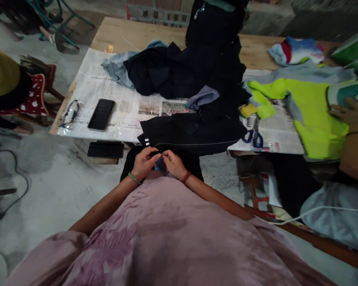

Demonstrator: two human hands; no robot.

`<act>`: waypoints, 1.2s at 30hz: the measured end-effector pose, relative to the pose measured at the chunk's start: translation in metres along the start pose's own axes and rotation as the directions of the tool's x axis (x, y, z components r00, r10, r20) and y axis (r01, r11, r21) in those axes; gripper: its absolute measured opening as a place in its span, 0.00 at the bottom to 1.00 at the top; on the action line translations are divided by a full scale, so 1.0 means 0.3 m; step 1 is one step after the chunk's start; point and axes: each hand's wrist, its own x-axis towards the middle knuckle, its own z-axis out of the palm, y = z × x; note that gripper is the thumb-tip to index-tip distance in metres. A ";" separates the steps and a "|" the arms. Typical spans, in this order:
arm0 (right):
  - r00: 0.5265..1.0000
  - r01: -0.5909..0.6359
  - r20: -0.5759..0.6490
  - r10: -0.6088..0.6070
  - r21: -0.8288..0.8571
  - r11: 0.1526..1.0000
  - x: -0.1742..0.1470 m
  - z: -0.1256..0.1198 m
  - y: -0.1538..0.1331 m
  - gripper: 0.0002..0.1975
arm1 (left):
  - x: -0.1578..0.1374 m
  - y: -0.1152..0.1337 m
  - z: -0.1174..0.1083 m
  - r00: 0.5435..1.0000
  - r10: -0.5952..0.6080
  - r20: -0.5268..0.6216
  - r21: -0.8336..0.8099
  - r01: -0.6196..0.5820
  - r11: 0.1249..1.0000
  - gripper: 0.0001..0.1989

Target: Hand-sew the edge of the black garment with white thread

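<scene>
Dark cloth in the form of a black garment (191, 129) lies along the table's near edge, with a thin pale line running across it and small white marks at its left end. My left hand (143, 163) is closed at that end, pinching the garment's edge between thumb and fingers. Close beside it, my right hand (174, 163) holds its fingertips pressed together, almost touching the left thumb. What is in the right fingertips is too small to make out. Some blue material (159, 163) shows between the hands, above my lap.
Newspaper under clear plastic covers the table (125, 129). On it are a phone (101, 114), glasses (71, 113), piled dark clothes (173, 69) and blue-handled scissors (255, 137). Another phone (106, 149) lies below the edge. At right, another person's hand (350, 113) holds an iron on a yellow-green garment (316, 107).
</scene>
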 end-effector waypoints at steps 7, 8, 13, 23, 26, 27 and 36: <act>0.999 0.033 -0.001 -0.034 -0.065 0.997 -0.009 -0.002 -0.012 0.07 | 0.014 -0.040 0.015 0.977 0.208 0.034 0.082 -0.210 0.974 0.04; 0.999 0.038 -0.005 -0.038 -0.063 0.997 -0.010 -0.001 -0.012 0.07 | 0.014 -0.041 0.015 0.973 0.224 0.047 0.091 -0.228 0.969 0.04; 0.998 0.054 -0.042 -0.056 -0.066 0.996 -0.018 0.001 -0.006 0.07 | 0.013 -0.040 0.014 0.951 0.289 0.107 0.126 -0.302 0.945 0.04; 0.992 0.046 -0.112 -0.054 -0.071 0.996 -0.036 -0.005 -0.013 0.08 | -0.004 -0.036 0.024 0.938 0.306 0.164 0.181 -0.334 0.925 0.05; 0.992 0.010 -0.128 -0.015 -0.038 0.999 -0.030 -0.006 -0.013 0.07 | -0.015 -0.031 0.030 0.947 0.263 0.186 0.161 -0.293 0.942 0.05; 0.992 -0.001 -0.126 -0.003 -0.029 1.000 -0.027 -0.006 -0.013 0.07 | -0.018 -0.027 0.031 0.955 0.243 0.171 0.142 -0.268 0.953 0.05; 0.996 -0.025 -0.081 0.024 -0.006 1.000 -0.012 -0.013 -0.022 0.09 | -0.012 0.036 0.024 0.989 -0.144 0.022 -0.279 0.145 0.949 0.19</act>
